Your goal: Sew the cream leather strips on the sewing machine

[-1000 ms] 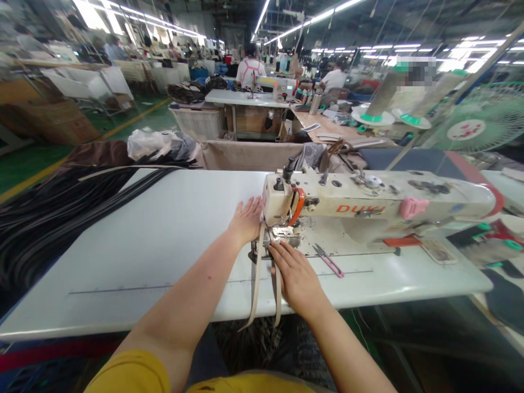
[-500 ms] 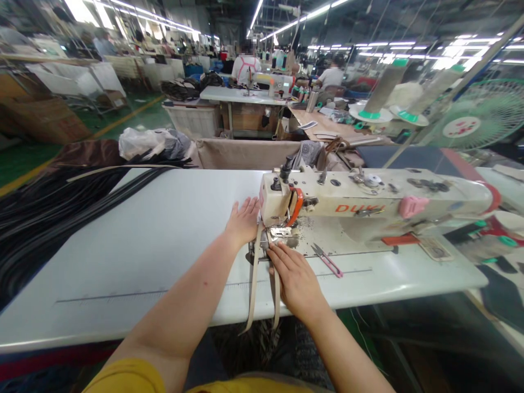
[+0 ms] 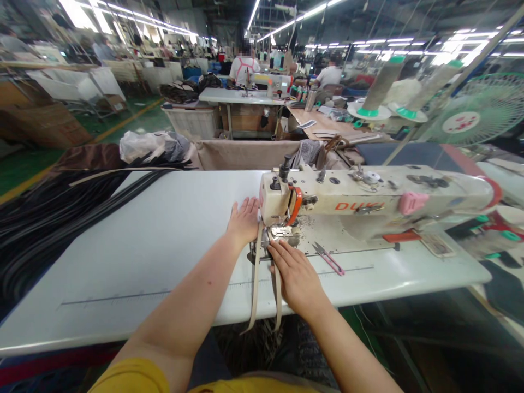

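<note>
Two lengths of beige strap (image 3: 256, 284) run from the sewing machine (image 3: 323, 199) down over the table's front edge. Beside the machine's head, my left hand (image 3: 244, 221) lies with fingers stretched out, its fingertips close behind the left length. My right hand (image 3: 293, 275) is in front of the needle plate (image 3: 281, 231). Its fingers press together on the right length, with the thumb tip showing at the strap's left side. The presser foot partly hides the strap's end at the needle. Pink-handled thread snips (image 3: 329, 259) lie to the right of my right hand.
Black straps (image 3: 36, 218) are heaped over the left end of the white table (image 3: 164, 240). A fabric-lined bin (image 3: 245, 155) stands behind it. Thread cones (image 3: 385, 84) and a green fan (image 3: 470, 117) are at the right. Co-workers sit farther back.
The view has shifted very slightly. Both hands and the beige strap stay in nearly the same place at the machine.
</note>
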A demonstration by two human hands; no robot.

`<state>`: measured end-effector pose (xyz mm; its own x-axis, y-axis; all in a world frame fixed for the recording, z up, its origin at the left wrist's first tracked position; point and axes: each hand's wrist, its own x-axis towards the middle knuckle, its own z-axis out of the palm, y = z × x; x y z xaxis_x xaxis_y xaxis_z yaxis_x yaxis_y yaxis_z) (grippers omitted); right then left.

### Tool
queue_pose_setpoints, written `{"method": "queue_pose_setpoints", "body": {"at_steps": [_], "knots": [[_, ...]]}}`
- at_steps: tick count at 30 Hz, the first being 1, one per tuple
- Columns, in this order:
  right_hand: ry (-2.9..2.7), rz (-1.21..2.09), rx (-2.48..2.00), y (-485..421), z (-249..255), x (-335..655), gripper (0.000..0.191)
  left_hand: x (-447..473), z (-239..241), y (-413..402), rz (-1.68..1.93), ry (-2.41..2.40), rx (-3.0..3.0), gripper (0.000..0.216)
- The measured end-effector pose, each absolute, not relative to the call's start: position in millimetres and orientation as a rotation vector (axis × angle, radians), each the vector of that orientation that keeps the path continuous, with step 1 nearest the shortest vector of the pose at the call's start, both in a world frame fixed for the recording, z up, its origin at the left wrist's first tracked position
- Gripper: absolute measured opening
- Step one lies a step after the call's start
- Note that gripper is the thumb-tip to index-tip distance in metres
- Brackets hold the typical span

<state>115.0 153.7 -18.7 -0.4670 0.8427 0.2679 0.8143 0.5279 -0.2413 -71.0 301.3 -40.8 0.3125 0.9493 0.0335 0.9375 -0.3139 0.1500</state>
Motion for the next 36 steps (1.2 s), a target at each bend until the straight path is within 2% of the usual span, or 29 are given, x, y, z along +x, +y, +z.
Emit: {"method": "queue_pose_setpoints", "body": {"at_steps": [22, 36], "knots": [[-2.407, 0.097, -1.355, 154.1, -18.8, 115.6, 0.05, -69.6, -39.0, 300.6, 0.176, 1.806, 2.449, 0.065], [-2.364, 0.043, -1.243, 144.9, -16.7, 120.2, 0.034, -67.5, -37.9, 302.0, 0.129, 1.818, 2.4, 0.066]]}}
